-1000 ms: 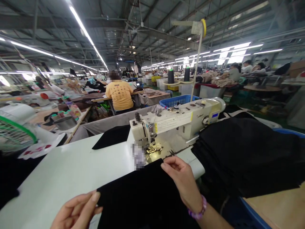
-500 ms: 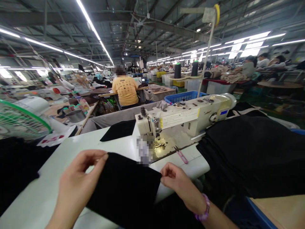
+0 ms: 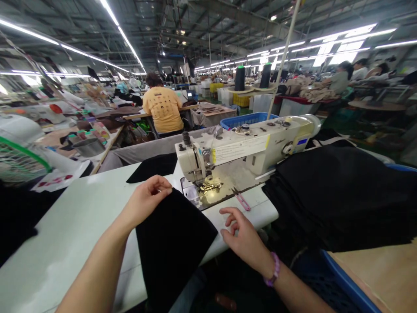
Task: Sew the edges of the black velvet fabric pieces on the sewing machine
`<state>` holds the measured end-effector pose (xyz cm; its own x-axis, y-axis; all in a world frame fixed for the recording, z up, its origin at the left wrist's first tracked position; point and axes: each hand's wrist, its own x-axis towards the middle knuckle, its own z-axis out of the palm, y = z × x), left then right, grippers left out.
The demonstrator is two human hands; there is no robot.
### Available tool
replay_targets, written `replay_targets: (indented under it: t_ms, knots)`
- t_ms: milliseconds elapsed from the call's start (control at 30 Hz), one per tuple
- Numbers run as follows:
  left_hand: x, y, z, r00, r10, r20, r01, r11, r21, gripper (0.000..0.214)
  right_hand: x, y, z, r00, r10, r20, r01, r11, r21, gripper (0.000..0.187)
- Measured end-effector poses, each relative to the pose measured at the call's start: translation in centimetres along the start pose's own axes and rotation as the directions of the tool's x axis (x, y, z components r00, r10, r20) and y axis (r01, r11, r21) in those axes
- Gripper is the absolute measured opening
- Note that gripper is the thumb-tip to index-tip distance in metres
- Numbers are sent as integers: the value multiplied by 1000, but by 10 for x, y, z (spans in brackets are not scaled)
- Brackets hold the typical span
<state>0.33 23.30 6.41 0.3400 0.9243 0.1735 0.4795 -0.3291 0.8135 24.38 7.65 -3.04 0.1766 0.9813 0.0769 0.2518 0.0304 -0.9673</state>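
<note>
My left hand (image 3: pixel 151 195) pinches the top corner of a piece of black fabric (image 3: pixel 176 243), which hangs down over the front edge of the pale sewing table (image 3: pixel 87 217). Just right of the fabric's right corner is my right hand (image 3: pixel 239 234), its fingers curled but apart, with nothing between them. A purple bracelet (image 3: pixel 273 269) circles that wrist. Beyond both hands stands a white sewing machine (image 3: pixel 237 148); its needle area lies just past the fabric's upper edge. Pink thread snips (image 3: pixel 241 200) rest on the table by the machine bed.
Another flat black piece (image 3: pixel 153 167) lies left of the machine head. A tall stack of black fabric (image 3: pixel 345 191) fills the right side, above a blue basket (image 3: pixel 352 282). At left stands a green-rimmed fan (image 3: pixel 26 152). A person in a yellow shirt (image 3: pixel 163 108) sits ahead.
My left hand has moved right and away from me, drawing the fabric's corner toward the machine head. My right hand has let go of its corner and its fingers have spread.
</note>
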Motion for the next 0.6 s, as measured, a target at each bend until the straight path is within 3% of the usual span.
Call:
replay_targets:
  t_ms: [100,167,400,600]
  knots:
    - [-8,2,-8,998,-27,-64,27,1000,-8,29,2,-5,8,992,53,118,-56,998,24,53]
    - [-13,3,-11,994,-48,-103,45,999,-31,30,2,-5,16,986,90,138,-101,992,70,55]
    - [-21,12,-17,979,-113,-168,95,989,-109,34,3,-1,29,989,104,104,-125,965,229,27]
    - [-25,13,-17,960,-162,-227,128,979,-157,39,-3,-4,34,999,46,-19,-37,945,324,28]
